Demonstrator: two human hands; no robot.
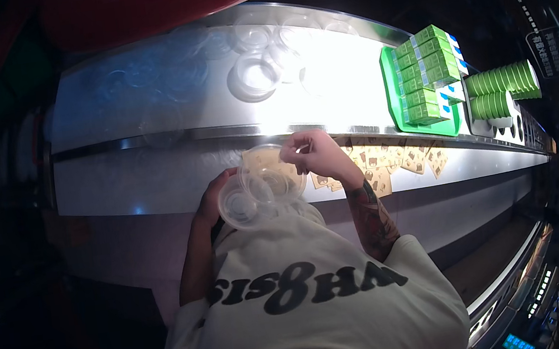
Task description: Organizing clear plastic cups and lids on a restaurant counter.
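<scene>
My left hand (212, 201) holds several clear plastic containers from the left side, in front of my shirt. A smaller round container (239, 205) is tilted towards me, and a wider clear bowl (272, 175) sits behind it. Patterned brown paper shows through the wider bowl. At that bowl's upper right rim my right hand (311, 155) has its fingers curled together. Whether they pinch the rim or anything else cannot be made out.
More clear round containers (257, 75) stand on the glaring white counter (109, 106). Patterned brown paper pieces (384, 156) lie along the lower ledge to the right. Beyond are green boxes (427, 75) on a green tray (389, 82) and stacked green cups (501, 82). A red curved surface (159, 6) hangs top left.
</scene>
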